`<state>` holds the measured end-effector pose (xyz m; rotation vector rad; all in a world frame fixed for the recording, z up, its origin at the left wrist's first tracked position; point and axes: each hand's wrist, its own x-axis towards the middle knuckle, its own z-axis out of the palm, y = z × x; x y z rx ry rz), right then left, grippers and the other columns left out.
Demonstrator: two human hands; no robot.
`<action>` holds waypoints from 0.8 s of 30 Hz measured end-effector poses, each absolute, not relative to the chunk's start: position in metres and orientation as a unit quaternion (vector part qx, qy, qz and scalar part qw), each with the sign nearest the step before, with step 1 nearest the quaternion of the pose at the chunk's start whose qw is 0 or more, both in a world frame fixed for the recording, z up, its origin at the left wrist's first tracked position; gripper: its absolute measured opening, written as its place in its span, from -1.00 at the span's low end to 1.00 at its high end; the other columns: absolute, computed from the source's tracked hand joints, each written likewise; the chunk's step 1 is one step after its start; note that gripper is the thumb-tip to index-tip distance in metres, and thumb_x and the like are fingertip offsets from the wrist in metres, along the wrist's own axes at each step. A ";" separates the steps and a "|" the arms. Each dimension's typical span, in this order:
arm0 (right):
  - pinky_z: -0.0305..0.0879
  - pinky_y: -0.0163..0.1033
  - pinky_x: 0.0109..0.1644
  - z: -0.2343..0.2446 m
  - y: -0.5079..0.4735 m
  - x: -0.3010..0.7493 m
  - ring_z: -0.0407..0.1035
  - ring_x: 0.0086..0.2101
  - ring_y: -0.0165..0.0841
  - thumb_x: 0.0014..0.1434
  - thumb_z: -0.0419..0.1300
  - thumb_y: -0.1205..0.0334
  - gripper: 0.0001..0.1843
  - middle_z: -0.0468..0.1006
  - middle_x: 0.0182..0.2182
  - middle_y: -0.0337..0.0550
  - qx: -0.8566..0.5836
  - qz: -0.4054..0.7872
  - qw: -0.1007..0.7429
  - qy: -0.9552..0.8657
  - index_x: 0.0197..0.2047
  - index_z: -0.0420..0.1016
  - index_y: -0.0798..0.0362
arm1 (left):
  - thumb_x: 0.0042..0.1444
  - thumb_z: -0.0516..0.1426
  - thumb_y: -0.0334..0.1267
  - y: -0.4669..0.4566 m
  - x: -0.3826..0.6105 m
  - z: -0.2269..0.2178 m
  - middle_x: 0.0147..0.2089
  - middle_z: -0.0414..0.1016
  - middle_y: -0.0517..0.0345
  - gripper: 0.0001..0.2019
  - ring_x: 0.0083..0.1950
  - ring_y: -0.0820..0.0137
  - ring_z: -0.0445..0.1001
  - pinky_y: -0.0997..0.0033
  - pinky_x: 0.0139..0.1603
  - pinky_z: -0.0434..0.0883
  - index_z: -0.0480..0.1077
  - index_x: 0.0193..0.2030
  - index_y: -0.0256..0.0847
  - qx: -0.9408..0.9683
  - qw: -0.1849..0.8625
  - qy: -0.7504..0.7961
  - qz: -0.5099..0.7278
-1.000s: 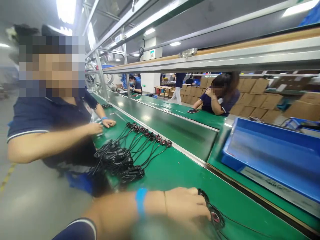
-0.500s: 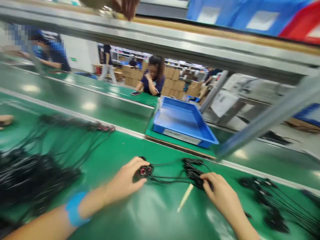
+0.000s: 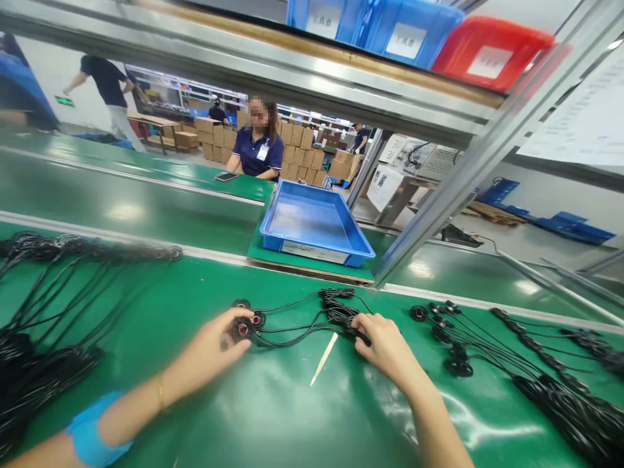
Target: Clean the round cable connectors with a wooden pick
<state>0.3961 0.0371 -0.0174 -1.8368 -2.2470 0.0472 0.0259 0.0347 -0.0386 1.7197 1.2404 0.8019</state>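
With the left hand (image 3: pixel 207 351), gripping round heads (image 3: pixel 242 328) at the bench (image 3: pixel 273 416), then, past slack leads (image 3: pixel 280 345) and a pale strip (image 3: pixel 324 359), pinching bundled cable (image 3: pixel 336 307) in the right hand (image 3: pixel 385 341), at risk of tangling the leads by pulling unevenly.

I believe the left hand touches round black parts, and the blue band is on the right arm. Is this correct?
Not quite: the head view shows the blue band on the left arm. The left hand does touch the round black parts.
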 end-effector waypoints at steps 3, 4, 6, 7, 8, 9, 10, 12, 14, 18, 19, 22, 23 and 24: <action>0.30 -0.24 -0.15 -0.002 0.033 0.397 0.39 -0.25 -0.31 0.19 0.00 0.21 -0.73 0.49 -0.27 -0.15 -0.623 0.014 0.171 -0.763 -0.08 0.41 0.00 | 0.15 0.12 -0.18 0.039 0.024 -0.039 -0.02 0.48 0.05 -0.62 -0.19 0.35 0.48 0.33 -0.13 0.45 0.25 0.10 -0.16 0.640 0.486 0.484 0.347; 0.32 -0.24 -0.16 0.004 0.030 0.400 0.40 -0.25 -0.31 0.24 -0.03 0.15 -0.68 0.49 -0.24 -0.12 -0.625 0.016 0.188 -0.758 -0.02 0.40 0.01 | 0.15 0.13 -0.18 0.040 0.023 -0.037 0.00 0.47 0.03 -0.63 -0.15 0.34 0.48 0.35 -0.12 0.44 0.25 0.09 -0.17 0.629 0.505 0.474 0.353; 0.35 -0.24 -0.18 0.017 0.020 0.407 0.42 -0.27 -0.32 0.28 -0.04 0.07 -0.61 0.50 -0.20 -0.12 -0.620 0.056 0.202 -0.756 0.07 0.40 -0.01 | 0.13 0.16 -0.20 0.041 0.019 -0.032 -0.02 0.45 0.04 -0.64 -0.13 0.34 0.47 0.37 -0.11 0.42 0.26 0.06 -0.18 0.626 0.537 0.450 0.343; 0.37 -0.25 -0.20 0.023 0.015 0.411 0.43 -0.31 -0.34 0.28 -0.03 0.05 -0.60 0.52 -0.20 -0.14 -0.612 0.095 0.190 -0.761 0.08 0.42 -0.04 | 0.11 0.17 -0.22 0.041 0.017 -0.029 -0.05 0.45 0.06 -0.64 -0.14 0.35 0.46 0.38 -0.12 0.41 0.28 0.06 -0.17 0.632 0.552 0.436 0.325; 0.38 -0.26 -0.21 0.027 0.009 0.417 0.44 -0.32 -0.34 0.28 -0.01 0.04 -0.61 0.53 -0.19 -0.15 -0.601 0.139 0.167 -0.769 0.08 0.45 -0.07 | 0.10 0.19 -0.24 0.041 0.014 -0.027 -0.11 0.45 0.10 -0.63 -0.16 0.36 0.45 0.38 -0.13 0.40 0.29 0.05 -0.17 0.642 0.565 0.422 0.301; 0.39 -0.26 -0.19 0.030 0.004 0.422 0.46 -0.29 -0.33 0.27 0.01 0.03 -0.62 0.55 -0.18 -0.15 -0.590 0.178 0.136 -0.776 0.06 0.48 -0.09 | 0.09 0.20 -0.26 0.040 0.012 -0.025 -0.16 0.45 0.14 -0.62 -0.19 0.36 0.45 0.38 -0.14 0.40 0.30 0.06 -0.16 0.653 0.576 0.410 0.273; 0.40 -0.25 -0.16 0.032 0.001 0.426 0.48 -0.25 -0.31 0.26 0.04 0.03 -0.64 0.57 -0.16 -0.16 -0.584 0.205 0.105 -0.778 0.03 0.51 -0.11 | 0.07 0.21 -0.27 0.038 0.011 -0.023 -0.21 0.45 0.17 -0.61 -0.21 0.37 0.44 0.38 -0.16 0.39 0.31 0.06 -0.15 0.663 0.584 0.399 0.247; 0.41 -0.19 -0.07 0.030 -0.002 0.429 0.49 -0.16 -0.24 0.21 0.12 0.01 -0.65 0.59 -0.15 -0.16 -0.601 0.215 0.064 -0.767 0.01 0.54 -0.12 | 0.04 0.24 -0.30 0.034 0.011 -0.024 -0.24 0.44 0.21 -0.58 -0.23 0.38 0.43 0.39 -0.18 0.37 0.33 0.06 -0.13 0.667 0.600 0.383 0.220; 0.40 -0.11 -0.02 0.023 0.001 0.420 0.49 -0.11 -0.17 0.15 0.17 -0.03 -0.62 0.61 -0.14 -0.13 -0.637 0.182 0.065 -0.747 0.00 0.54 -0.10 | 0.01 0.27 -0.34 0.030 0.015 -0.027 -0.20 0.44 0.19 -0.56 -0.20 0.39 0.43 0.40 -0.16 0.36 0.34 0.06 -0.13 0.646 0.626 0.368 0.236; 0.36 -0.10 0.05 0.002 0.005 0.356 0.47 -0.08 -0.22 0.26 0.06 -0.02 -0.67 0.58 -0.11 -0.08 -0.585 0.148 0.183 -0.777 -0.07 0.52 -0.03 | 0.00 0.29 -0.39 0.025 0.027 -0.033 -0.12 0.45 0.13 -0.51 -0.09 0.36 0.44 0.39 -0.09 0.36 0.32 0.10 -0.15 0.572 0.691 0.325 0.300; 0.36 -0.14 0.05 -0.003 0.003 0.335 0.47 -0.08 -0.26 0.28 0.06 0.01 -0.70 0.58 -0.10 -0.11 -0.544 0.165 0.208 -0.796 -0.07 0.50 -0.05 | 0.01 0.29 -0.38 0.024 0.029 -0.033 -0.11 0.45 0.11 -0.48 -0.07 0.34 0.45 0.37 -0.06 0.36 0.30 0.13 -0.15 0.558 0.702 0.314 0.311; 0.36 -0.23 0.03 -0.020 -0.007 0.280 0.47 -0.08 -0.34 0.18 0.22 0.13 -0.65 0.57 -0.09 -0.20 -0.477 0.233 0.231 -0.816 0.05 0.39 -0.11 | 0.10 0.26 -0.31 0.020 0.032 -0.029 -0.01 0.46 -0.01 -0.47 0.05 0.25 0.44 0.24 0.09 0.33 0.26 0.21 -0.18 0.533 0.717 0.286 0.347; 0.38 -0.27 -0.03 -0.024 -0.010 0.267 0.49 -0.16 -0.37 0.16 0.22 0.20 -0.62 0.58 -0.18 -0.24 -0.463 0.253 0.248 -0.813 0.06 0.36 -0.10 | 0.13 0.25 -0.29 0.018 0.032 -0.026 0.03 0.44 -0.05 -0.48 0.09 0.24 0.42 0.21 0.14 0.31 0.26 0.23 -0.18 0.528 0.715 0.284 0.360; 0.39 -0.31 -0.11 -0.028 -0.011 0.258 0.49 -0.25 -0.41 0.17 0.19 0.24 -0.64 0.58 -0.26 -0.28 -0.455 0.272 0.261 -0.807 0.06 0.33 -0.08 | 0.14 0.24 -0.28 0.017 0.032 -0.025 0.07 0.42 -0.06 -0.48 0.11 0.23 0.41 0.19 0.18 0.29 0.26 0.24 -0.18 0.523 0.714 0.285 0.369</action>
